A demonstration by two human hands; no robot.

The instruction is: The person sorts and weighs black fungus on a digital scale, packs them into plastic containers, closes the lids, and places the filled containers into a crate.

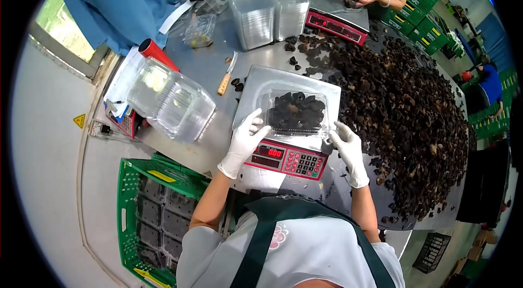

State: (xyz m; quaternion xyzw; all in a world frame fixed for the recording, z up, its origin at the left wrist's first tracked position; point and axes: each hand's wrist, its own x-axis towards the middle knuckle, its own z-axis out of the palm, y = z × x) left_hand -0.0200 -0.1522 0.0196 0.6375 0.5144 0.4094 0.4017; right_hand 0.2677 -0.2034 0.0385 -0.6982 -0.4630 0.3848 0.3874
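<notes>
Some gap shows between thumb and fingers on my left hand (pixel 244 142), at the near left edge of a clear box (pixel 299 135), and on my right hand (pixel 349 149), by its near right corner. I cannot tell whether either touches. The box holds dark mushrooms (pixel 297 112) and sits on a red scale (pixel 284 164), left of a large mushroom pile (pixel 406 124).
</notes>
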